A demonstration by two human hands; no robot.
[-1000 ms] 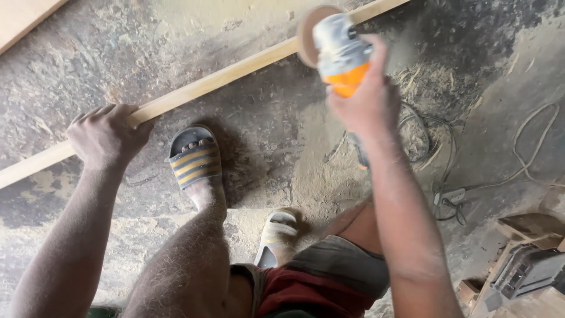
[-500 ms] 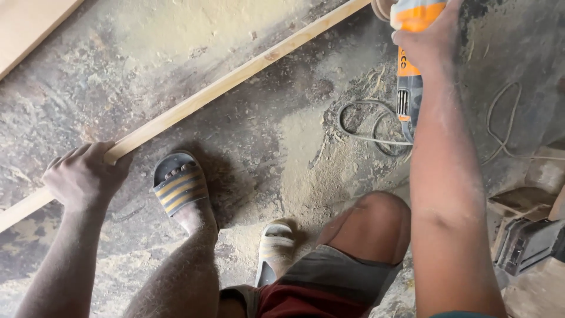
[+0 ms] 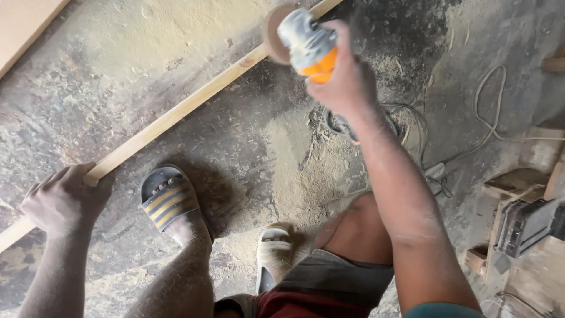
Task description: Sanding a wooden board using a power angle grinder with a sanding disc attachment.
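The long pale wooden strip (image 3: 176, 115) runs diagonally above the sawdust-covered floor (image 3: 276, 153). The left hand (image 3: 62, 200) is wrapped around its lower end; the right hand (image 3: 347, 82) grips an orange-and-grey angle grinder (image 3: 306, 47), its round disc touching the strip's upper part, above the striped sandal (image 3: 168, 200)

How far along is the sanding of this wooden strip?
Done: sawdust lies heaped on the floor, so much sanding looks done, though not necessarily on this strip. In hand: the left hand grips the long wooden strip while the right hand holds the orange and grey sander, its disc at the strip's far part. Left: sanded and unsanded stretches cannot be told apart.
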